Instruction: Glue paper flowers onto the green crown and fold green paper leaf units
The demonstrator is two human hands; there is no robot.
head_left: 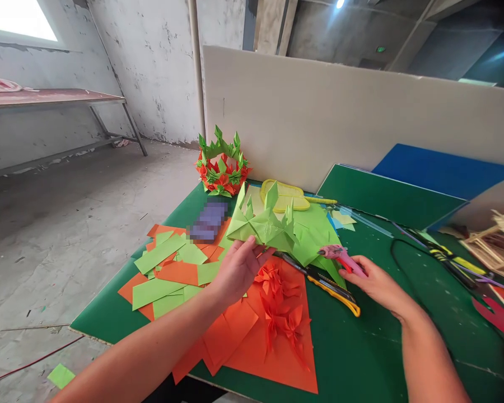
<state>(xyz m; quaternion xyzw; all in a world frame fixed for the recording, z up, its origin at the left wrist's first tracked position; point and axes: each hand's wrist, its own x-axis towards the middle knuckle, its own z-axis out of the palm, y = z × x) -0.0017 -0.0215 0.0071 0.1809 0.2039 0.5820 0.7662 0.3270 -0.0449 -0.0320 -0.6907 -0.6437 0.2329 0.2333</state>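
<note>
My left hand grips the lower edge of a folded green paper crown piece, whose pointed tips stand upward. In my right hand is a pink hot glue gun, its nozzle pointing left toward the green paper. Below the crown piece, several folded orange paper flowers lie on an orange sheet. A yellow-handled utility knife rests between the two hands. Farther back stands a round green and orange paper crown.
Loose green and orange paper strips cover the left of the green table. A blurred-out flat object lies behind them. Black cable, thin sticks and red scraps occupy the right. A pale panel borders the back.
</note>
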